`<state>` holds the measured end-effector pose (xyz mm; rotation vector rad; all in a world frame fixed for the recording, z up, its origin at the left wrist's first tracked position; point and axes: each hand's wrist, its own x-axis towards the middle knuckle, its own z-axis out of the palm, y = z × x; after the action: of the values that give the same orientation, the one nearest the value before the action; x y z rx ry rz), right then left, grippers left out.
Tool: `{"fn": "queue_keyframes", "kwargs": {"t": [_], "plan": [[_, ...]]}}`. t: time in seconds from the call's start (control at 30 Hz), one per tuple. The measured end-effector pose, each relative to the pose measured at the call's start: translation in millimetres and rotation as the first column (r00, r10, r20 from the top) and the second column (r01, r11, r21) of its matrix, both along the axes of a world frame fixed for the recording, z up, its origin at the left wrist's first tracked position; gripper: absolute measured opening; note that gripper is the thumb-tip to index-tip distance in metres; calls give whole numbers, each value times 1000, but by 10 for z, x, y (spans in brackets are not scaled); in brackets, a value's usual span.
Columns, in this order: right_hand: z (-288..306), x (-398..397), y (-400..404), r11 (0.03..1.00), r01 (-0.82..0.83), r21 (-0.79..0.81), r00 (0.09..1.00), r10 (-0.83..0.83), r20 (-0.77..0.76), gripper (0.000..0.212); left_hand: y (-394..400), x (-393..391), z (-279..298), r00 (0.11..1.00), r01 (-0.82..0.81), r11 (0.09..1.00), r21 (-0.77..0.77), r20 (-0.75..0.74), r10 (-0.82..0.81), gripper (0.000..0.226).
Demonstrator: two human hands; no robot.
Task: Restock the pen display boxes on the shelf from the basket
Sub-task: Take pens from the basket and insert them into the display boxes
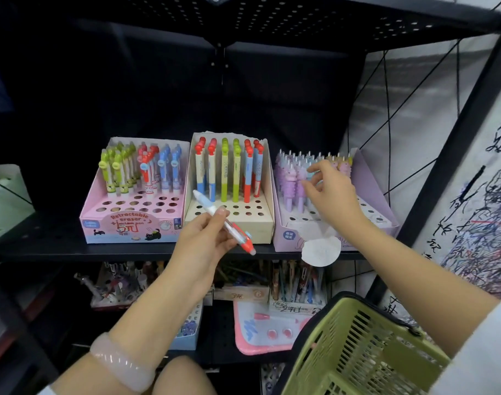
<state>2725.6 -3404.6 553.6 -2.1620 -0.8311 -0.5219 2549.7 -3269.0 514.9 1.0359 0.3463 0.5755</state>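
1. Clearly the restocking is partway: on the shelf (115, 252) the pink box (132, 201), the cream box (229, 195) and the lilac box (334, 201) each hold pens in their back rows, while the front holes of all three stand empty.
2. What is left, I judge, is to fill those front rows; the basket (360, 349) hangs near the right forearm at lower right, and its contents cannot be made out.
3. Left hand (206, 240) is closed on one pen (223, 222), pinched at mid-barrel between thumb and fingers, the pale blue end pointing up-left, the red end down-right past the hand.
4. That pen hovers just before the cream box, its upper end over the box's empty front holes, not yet in any hole.
5. Right hand (329, 189) reaches into the lilac box, fingers loosely spread among the purple pens (293, 183); whether it grips one I cannot tell.
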Motion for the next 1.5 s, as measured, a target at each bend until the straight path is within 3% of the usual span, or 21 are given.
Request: {"fn": "queue_keyframes", "kwargs": {"t": [0.1, 0.2, 0.27, 0.37, 0.57, 0.7, 0.8, 0.87, 0.93, 1.0, 1.07, 1.13, 1.23, 1.3, 1.5], "plan": [[35, -332, 53, 968, -248, -44, 959, 252, 127, 23, 38, -7, 24, 998, 11, 994, -112, 56, -4, 13], [37, -655, 147, 818, -550, -168, 835, 537, -121, 34, 75, -39, 58, 989, 46, 984, -170, 149, -20, 10], [21, -796, 217, 760, -650, -6, 717, 611, -335, 32, 127, -77, 82, 975, 39, 975, -218, 223, 11, 8], [2, -927, 368, 721, -611, 327, 545, 683, -487, 10, 229, -160, 86, 941, 7, 966, -258, 329, 81, 7], [-1, -1011, 792, 646, -383, 660, 438, 756, -486, 10, 383, -287, 8, 932, -84, 976, -202, 329, 149, 6], [0, -1100, 1062, 614, -385, 689, 452, 776, -440, 14, 516, -376, -47, 931, -129, 969, -212, 311, 192, 22], [2, -1181, 1248, 599, -402, 693, 435, 791, -431, 17, 638, -429, -65, 922, -143, 959, -246, 320, 220, 20], [18, -1210, 1362, 628, -406, 664, 467, 767, -440, 18, 722, -453, -50, 921, -148, 958, -246, 318, 224, 14], [105, -1206, 1484, 665, -393, 635, 530, 728, -435, 18, 800, -492, -37, 930, -138, 970, -198, 312, 196, 21], [275, -1133, 1619, 715, -363, 598, 677, 643, -357, 17, 886, -566, -47, 940, -166, 981, -99, 286, 188, 31], [483, -1041, 1746, 780, -360, 512, 833, 515, -200, 13, 990, -664, -77, 943, -260, 964, 47, 229, 243, 23], [591, -986, 1876, 859, -382, 342, 901, 428, -68, 14, 1103, -765, -99, 921, -382, 896, 224, 170, 351, 16], [499, -986, 2039, 910, -405, 93, 913, 407, -11, 18, 1257, -889, -104, 864, -483, 720, 499, 138, 484, 23], [400, -992, 2103, 905, -423, 38, 906, 423, 14, 19, 1325, -944, -98, 856, -469, 656, 592, 122, 502, 27], [405, -994, 2180, 907, -418, -56, 901, 421, 101, 29, 1400, -930, -200, 884, -262, 663, 701, -102, 456, 26]]}}
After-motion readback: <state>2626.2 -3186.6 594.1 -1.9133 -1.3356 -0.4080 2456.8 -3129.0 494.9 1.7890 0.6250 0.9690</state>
